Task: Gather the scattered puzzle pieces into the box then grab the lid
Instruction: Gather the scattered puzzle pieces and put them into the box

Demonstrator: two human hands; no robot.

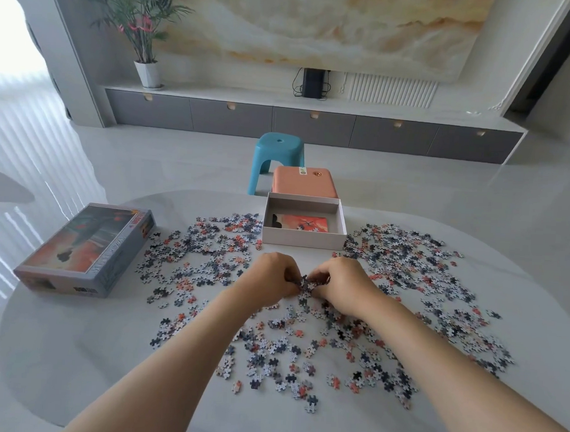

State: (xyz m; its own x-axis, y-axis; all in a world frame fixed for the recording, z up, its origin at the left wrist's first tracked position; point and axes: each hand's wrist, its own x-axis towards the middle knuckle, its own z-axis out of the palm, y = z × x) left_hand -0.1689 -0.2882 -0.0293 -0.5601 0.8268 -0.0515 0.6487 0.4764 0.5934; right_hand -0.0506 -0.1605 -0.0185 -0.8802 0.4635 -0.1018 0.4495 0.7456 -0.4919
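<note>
Round counter (pixel 75 353) is covered in scattered puzzle pieces (pixel 405 270); lid (pixel 89 249) sits well apart on its left side, box (pixel 304 238) at far centre, near empty, only a picture card inside. Just in front of the box, left hand (pixel 271 277) and right hand (pixel 341 285) are both curled shut, pinching one small clump of pieces (pixel 307 283) between them. Better to scoop bigger heaps with cupped palms, then tip over the box wall. Fingertips hidden; clump count unreadable; box's near inner wall out of sight
</note>
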